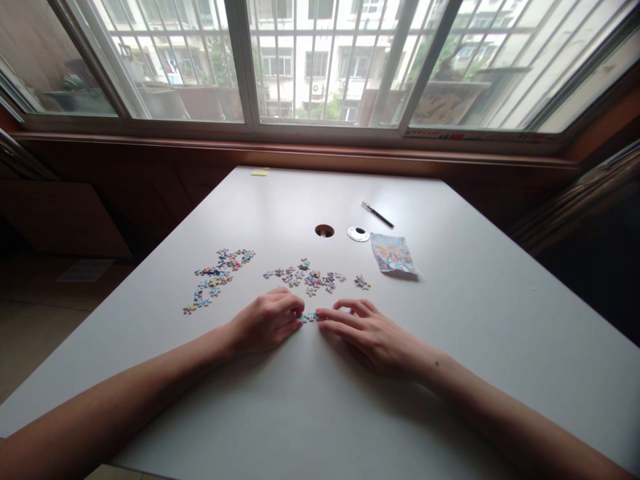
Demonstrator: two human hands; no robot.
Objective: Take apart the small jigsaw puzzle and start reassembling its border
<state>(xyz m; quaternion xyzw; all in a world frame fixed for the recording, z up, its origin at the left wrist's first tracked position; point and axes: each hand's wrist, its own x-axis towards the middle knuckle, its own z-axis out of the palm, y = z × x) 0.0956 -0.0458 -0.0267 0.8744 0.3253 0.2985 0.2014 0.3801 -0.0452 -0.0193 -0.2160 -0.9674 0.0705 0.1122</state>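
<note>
Hands and jigsaw pieces on a white table [310, 413]. The left hand [267, 319] is curled, with thumb and forefinger bent toward each other at the left end of a small light-blue puzzle strip [310, 317]; whether the fingertips pinch it cannot be told. The right hand [367, 330] is partly open, palm down, its fingers loosely spread and the nearest fingertips at the strip's right end; a firm hold cannot be confirmed. The strip lies on the table in the narrow gap between the 2 hands.

Just beyond the strip, a central group of pieces [313, 279] spreads from left to right in mixed colours. A small separate piece cluster [362, 283] lies just to its right, beyond the right hand. Farther left, a longer group of pieces [215, 277] runs obliquely from near left to far right.

To the right, a printed picture sheet [395, 255] lies near a round disc [359, 234]; left of the disc is a round hole [325, 231] in the tabletop. Beyond the sheet, a pen [379, 215] lies aslant. A yellow slip [260, 172] marks the far left edge. Behind the table stands a wide window [325, 67] with bars outside.
</note>
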